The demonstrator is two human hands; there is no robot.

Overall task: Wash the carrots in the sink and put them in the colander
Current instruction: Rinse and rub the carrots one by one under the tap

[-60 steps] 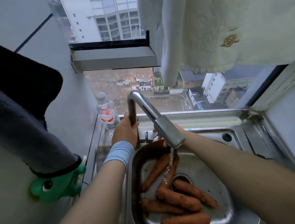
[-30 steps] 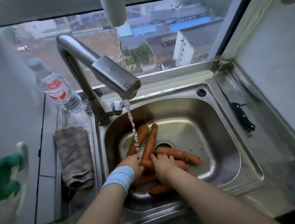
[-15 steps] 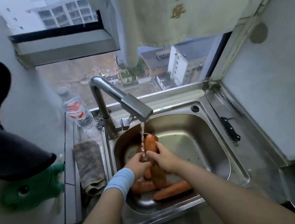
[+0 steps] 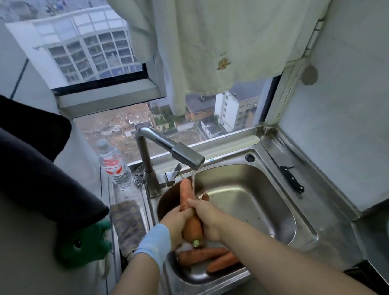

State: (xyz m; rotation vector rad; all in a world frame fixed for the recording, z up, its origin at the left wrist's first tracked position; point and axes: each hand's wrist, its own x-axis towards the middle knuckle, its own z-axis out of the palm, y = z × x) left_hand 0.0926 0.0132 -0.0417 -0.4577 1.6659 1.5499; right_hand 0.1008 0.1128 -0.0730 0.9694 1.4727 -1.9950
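My left hand (image 4: 176,225) and right hand (image 4: 207,216) curl round one carrot (image 4: 186,195), its tip raised past them so water (image 4: 192,181) from the tap (image 4: 185,157) rinses it.

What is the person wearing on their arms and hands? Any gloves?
No gloves. The left hand and right hand are bare, and both forearms too, with no sleeves in view. The only thing worn is a light-blue wristband around the left wrist.
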